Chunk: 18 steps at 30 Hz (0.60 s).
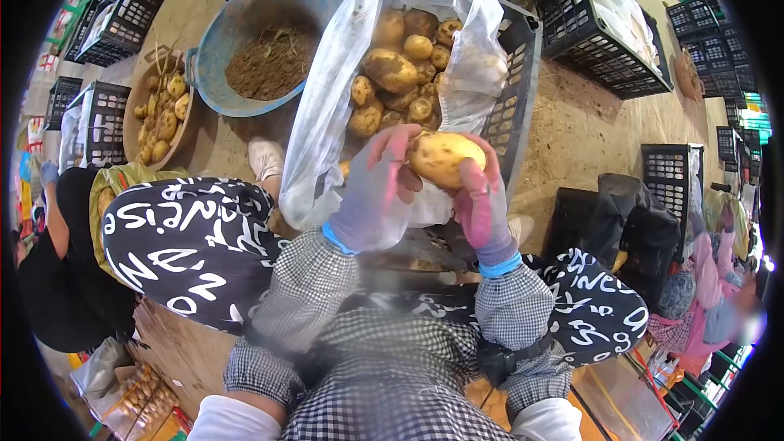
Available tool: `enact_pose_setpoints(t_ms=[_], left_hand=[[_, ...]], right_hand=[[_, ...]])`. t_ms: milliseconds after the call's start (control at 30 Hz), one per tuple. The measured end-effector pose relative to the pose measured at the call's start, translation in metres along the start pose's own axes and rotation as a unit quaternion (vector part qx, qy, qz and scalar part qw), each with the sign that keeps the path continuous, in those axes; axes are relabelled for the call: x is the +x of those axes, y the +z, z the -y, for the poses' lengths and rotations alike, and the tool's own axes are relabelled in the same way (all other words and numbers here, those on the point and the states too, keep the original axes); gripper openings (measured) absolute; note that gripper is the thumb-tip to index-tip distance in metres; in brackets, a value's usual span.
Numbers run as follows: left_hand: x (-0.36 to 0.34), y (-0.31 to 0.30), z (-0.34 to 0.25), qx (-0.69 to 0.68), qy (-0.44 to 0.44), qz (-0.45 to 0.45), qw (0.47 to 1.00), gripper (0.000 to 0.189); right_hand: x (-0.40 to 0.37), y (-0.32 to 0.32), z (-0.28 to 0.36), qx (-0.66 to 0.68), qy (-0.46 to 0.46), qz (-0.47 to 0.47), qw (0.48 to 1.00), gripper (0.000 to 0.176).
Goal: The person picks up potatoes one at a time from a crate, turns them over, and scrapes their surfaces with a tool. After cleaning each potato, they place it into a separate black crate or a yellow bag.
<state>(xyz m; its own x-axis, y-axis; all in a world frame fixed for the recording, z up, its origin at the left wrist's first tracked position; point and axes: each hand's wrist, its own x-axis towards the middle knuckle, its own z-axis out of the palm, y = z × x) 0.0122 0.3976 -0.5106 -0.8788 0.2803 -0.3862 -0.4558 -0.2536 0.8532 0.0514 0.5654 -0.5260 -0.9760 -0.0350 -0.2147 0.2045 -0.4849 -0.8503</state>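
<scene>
A large yellow potato [447, 158] is held up between my two gloved hands, over the near edge of a black crate [523, 82]. My left hand [380, 188] has its fingers curled against the potato's left end. The fingers and thumb of my right hand [480, 196] close round its right end. White plastic sheeting [327, 106] lines the crate, and several soil-marked potatoes [392, 72] lie inside it. My hands cover part of the crate's near side.
A blue tub [214, 86] of soil stands left of the crate, beside a brown basket [135, 147] of potatoes. More black crates [608, 41] stand behind and at the right. Co-workers [61, 269] sit at both sides.
</scene>
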Motion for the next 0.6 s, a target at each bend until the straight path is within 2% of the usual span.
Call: enact_pose_setpoints(t_ms=[33, 133, 233, 333, 367, 467, 533, 567, 600], left_hand=[[0.000, 0.000, -0.002, 0.005, -0.024, 0.006, 1.000, 0.053], [0.001, -0.001, 0.007, 0.005, -0.075, 0.052, 0.996, 0.056], [0.000, -0.010, 0.015, -0.032, -0.101, 0.061, 0.993, 0.065], [0.002, -0.012, 0.017, -0.032, -0.119, 0.057, 0.991, 0.065], [0.001, -0.011, 0.015, -0.028, -0.107, 0.064, 0.992, 0.064], [-0.002, -0.008, 0.010, -0.028, -0.081, 0.081, 0.993, 0.061], [-0.002, -0.006, 0.010, -0.046, -0.076, 0.090, 0.992, 0.061], [-0.003, -0.004, 0.011, -0.028, -0.027, 0.078, 0.996, 0.062], [-0.002, 0.000, 0.014, -0.010, 0.024, 0.067, 0.997, 0.064]], right_hand=[[0.000, -0.002, -0.001, -0.074, -0.035, -0.024, 0.996, 0.056], [-0.002, -0.006, -0.003, -0.188, -0.055, -0.019, 0.980, 0.054], [-0.002, -0.002, 0.000, -0.212, -0.052, -0.040, 0.975, 0.046], [0.000, -0.007, -0.004, -0.210, -0.049, -0.045, 0.975, 0.043], [0.001, -0.008, -0.005, -0.204, -0.047, -0.046, 0.977, 0.043], [0.000, -0.013, -0.002, -0.057, 0.016, -0.092, 0.994, 0.045], [0.001, -0.022, -0.010, -0.120, -0.035, -0.061, 0.990, 0.050], [0.003, -0.021, -0.009, -0.152, -0.061, -0.044, 0.986, 0.053], [0.003, -0.021, -0.007, -0.072, 0.004, -0.044, 0.996, 0.054]])
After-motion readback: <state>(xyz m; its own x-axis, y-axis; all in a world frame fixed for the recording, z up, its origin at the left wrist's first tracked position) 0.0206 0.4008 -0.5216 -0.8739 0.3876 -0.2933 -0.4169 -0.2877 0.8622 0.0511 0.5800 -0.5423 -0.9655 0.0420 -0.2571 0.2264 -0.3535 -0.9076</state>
